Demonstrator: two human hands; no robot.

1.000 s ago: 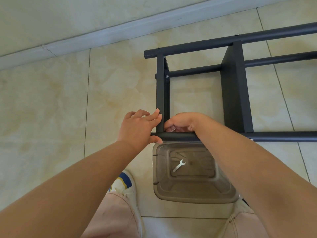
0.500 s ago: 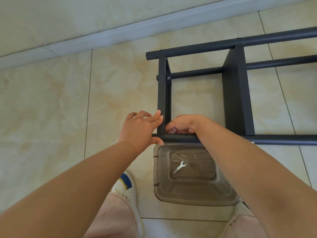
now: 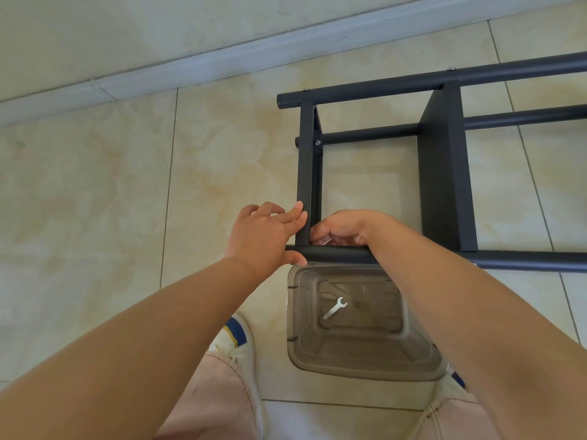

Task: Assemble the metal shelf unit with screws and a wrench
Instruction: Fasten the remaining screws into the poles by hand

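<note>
The black metal shelf frame lies on its side on the tiled floor. My left hand grips its near left corner, with the thumb under the near tube and the fingers against the short crossbar. My right hand is curled just inside that same joint, its fingertips pinched on a small pale metal piece that is mostly hidden. A small silver wrench lies loose in the clear plastic box below the tube. Screw heads show at the far joints.
The wall and white baseboard run across the top, close behind the frame. My shoe and trouser legs stand beside the box. Bare floor tiles spread to the left.
Both hands stay at the same corner joint. The right fingers have shifted only slightly, and the view has drifted a little.
</note>
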